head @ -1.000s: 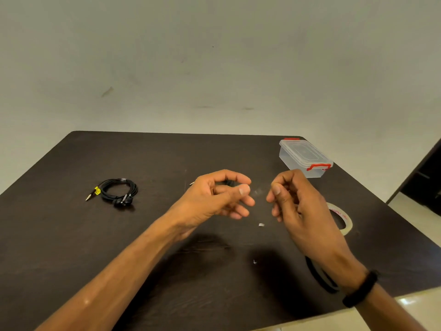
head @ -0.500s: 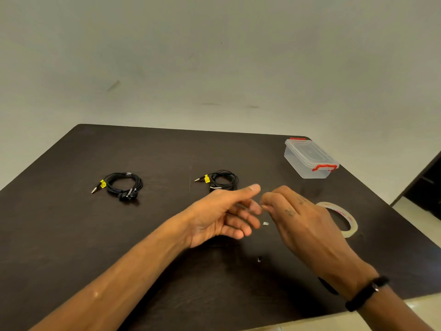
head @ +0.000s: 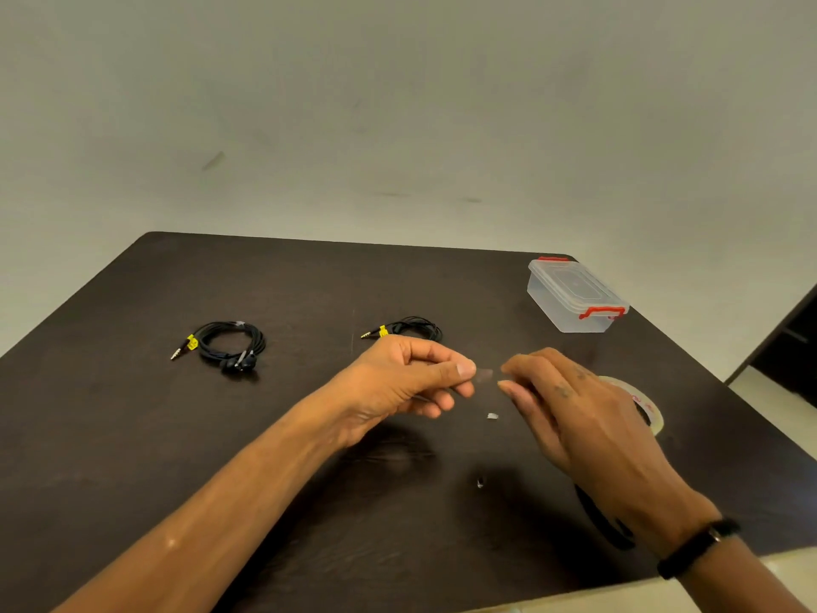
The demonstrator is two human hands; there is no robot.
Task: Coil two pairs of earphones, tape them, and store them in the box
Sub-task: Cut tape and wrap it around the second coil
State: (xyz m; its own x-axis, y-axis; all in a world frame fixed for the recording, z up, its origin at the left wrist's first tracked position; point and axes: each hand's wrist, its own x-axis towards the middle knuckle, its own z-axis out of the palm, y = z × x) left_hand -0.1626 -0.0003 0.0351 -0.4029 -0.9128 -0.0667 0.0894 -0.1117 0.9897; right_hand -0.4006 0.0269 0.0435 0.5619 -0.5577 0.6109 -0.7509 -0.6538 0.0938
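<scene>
Over a dark brown wooden table (head: pixel 132 435), the person's left hand (head: pixel 398 382) and right hand (head: pixel 574 413) pinch opposite ends of a small clear strip of tape (head: pixel 485 374), held just above the tabletop. A coiled black pair of earphones with a yellow tag (head: pixel 230 345) lies far left; a second coiled black pair (head: pixel 413 327) lies just behind the left hand. A lidded clear plastic box with red clasps (head: pixel 574 296) stands at the far right corner. A clear tape roll (head: pixel 647 402) lies partly hidden behind the right hand, whose wrist wears a black band (head: pixel 698 546).
</scene>
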